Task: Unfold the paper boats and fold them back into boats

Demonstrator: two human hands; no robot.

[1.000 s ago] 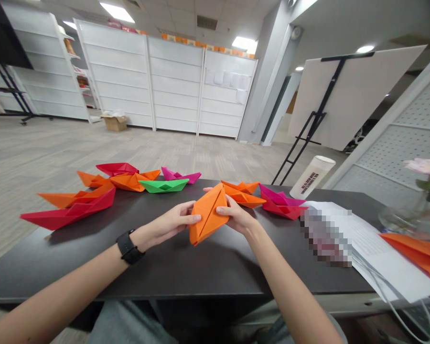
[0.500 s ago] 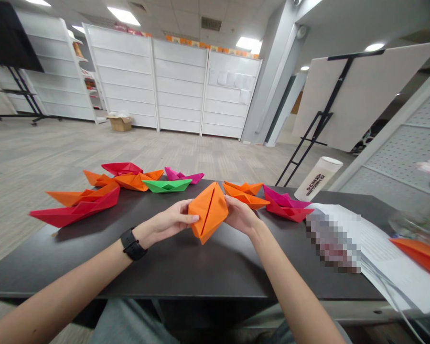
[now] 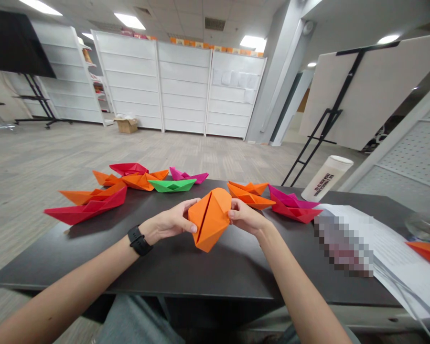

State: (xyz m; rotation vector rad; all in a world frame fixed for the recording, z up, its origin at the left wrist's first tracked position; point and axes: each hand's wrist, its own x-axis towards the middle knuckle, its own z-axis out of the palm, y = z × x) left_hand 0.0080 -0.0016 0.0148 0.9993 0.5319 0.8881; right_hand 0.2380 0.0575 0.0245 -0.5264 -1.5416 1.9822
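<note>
Between my two hands, above the dark table (image 3: 157,267), is a folded piece of orange paper (image 3: 215,220) with a dark slit running along its middle. My left hand (image 3: 175,220) grips its left edge, thumb on the near face and fingers behind. At its right edge my right hand (image 3: 246,216) pinches the paper, thumb showing in front. Beyond my hands lie a green paper boat (image 3: 172,186) and a magenta paper boat (image 3: 197,177). Two orange paper boats (image 3: 251,198) rest just past my right hand.
More paper boats, a red one (image 3: 88,210) among them, stand at the left. A magenta boat (image 3: 290,197) and a red boat (image 3: 297,213) are at the right, near a white canister (image 3: 326,179), paper sheets (image 3: 387,239), a blurred-out patch and a cable.
The orange paper has turned a little, showing more of its right face, and its slit leans more. My right thumb has come round to the front. The whole view has shifted slightly.
</note>
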